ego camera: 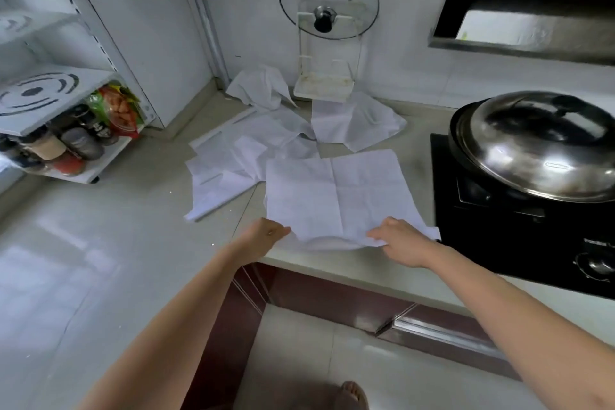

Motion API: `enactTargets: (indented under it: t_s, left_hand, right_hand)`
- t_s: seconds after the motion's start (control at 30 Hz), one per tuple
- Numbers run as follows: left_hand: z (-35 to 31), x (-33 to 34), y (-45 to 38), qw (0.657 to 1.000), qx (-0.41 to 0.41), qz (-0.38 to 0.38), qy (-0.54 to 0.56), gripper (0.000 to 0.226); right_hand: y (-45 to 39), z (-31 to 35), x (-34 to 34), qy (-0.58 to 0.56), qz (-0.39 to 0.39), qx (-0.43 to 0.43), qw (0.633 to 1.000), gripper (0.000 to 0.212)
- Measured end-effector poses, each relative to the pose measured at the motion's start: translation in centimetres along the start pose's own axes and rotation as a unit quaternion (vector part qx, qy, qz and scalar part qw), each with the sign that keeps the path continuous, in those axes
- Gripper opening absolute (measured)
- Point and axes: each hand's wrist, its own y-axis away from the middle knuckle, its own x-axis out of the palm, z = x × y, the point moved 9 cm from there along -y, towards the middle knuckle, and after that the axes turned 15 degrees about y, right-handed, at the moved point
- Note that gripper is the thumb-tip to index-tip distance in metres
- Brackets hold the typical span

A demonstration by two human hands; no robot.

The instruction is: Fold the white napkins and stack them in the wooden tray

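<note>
A white napkin (336,196) lies spread flat on the counter near its front edge, with cross creases showing. My left hand (266,236) pinches its near left corner and my right hand (402,240) pinches its near edge at the right, lifting that edge slightly. Behind it, a white tray (213,135) lies mostly buried under loose napkins (246,156). One more unfolded napkin (352,123) lies further back, and a crumpled napkin (263,86) leans against the wall.
A black induction cooker (499,220) with a steel-lidded pot (539,146) stands at the right. A glass lid on a holder (327,43) stands at the back wall. A spice rack with jars (73,140) is at the left.
</note>
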Motion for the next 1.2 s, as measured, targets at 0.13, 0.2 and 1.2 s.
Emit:
enactTargets:
  t_s: [0.13, 0.2, 1.2]
  left_hand:
    - [3.6, 4.5, 0.9, 0.987, -0.132, 0.088, -0.025, 0.027]
    - [4.5, 5.1, 1.4, 0.983, -0.163, 0.087, 0.001, 0.026]
    - [5.2, 0.0, -12.1, 0.996, 0.008, -0.067, -0.064, 0.029]
  right_hand:
    - [1.2, 0.4, 5.0, -0.057, 0.176, -0.016, 0.983, 0.037]
    - [2.2, 0.2, 5.9, -0.103, 0.235, 0.000, 0.966, 0.041]
    - [-13.8, -3.8, 1.6, 0.021, -0.029, 0.136, 0.990, 0.024]
